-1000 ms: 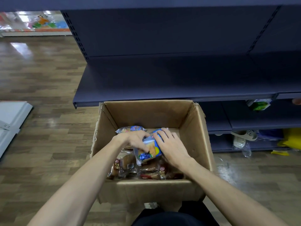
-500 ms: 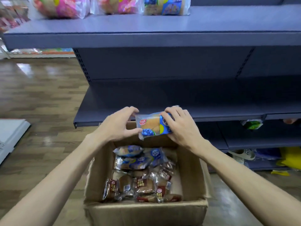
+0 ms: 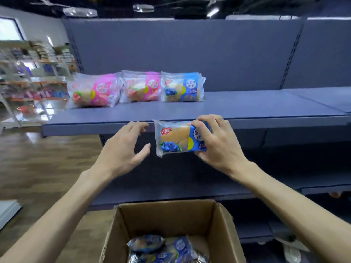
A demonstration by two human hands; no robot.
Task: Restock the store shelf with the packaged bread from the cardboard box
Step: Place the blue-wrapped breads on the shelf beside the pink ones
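**Bread pack up at the shelf edge**

Bread pack (image 3: 175, 138), blue with berries on it, is in the air just in front of the shelf (image 3: 247, 107) edge and a little lower than the shelf top. Its long side runs left to right, and its face looks at the person.

Right hand (image 3: 216, 144) holds the pack by its right end. The fingers curl over the top and the thumb pinches from below. Left hand (image 3: 123, 149) is just beside the left end of the pack but does not touch it. Its fingers are spread and bent, holding nothing. So the right hand does the carrying, and it is the one to put the pack down.

On the shelf, back from the edge, three packs stand in a row: pink pack (image 3: 93, 93), second pink pack (image 3: 141, 87) and blue pack (image 3: 183, 87). The bare shelf next to the blue pack lies up and behind the held pack. I think the pack must go up over the edge and back, to the right of the blue one.

Below the shelf, near the person, sits the cardboard box (image 3: 171, 215). More blue packs (image 3: 159, 249) lie inside it, so there is a lot left to do.
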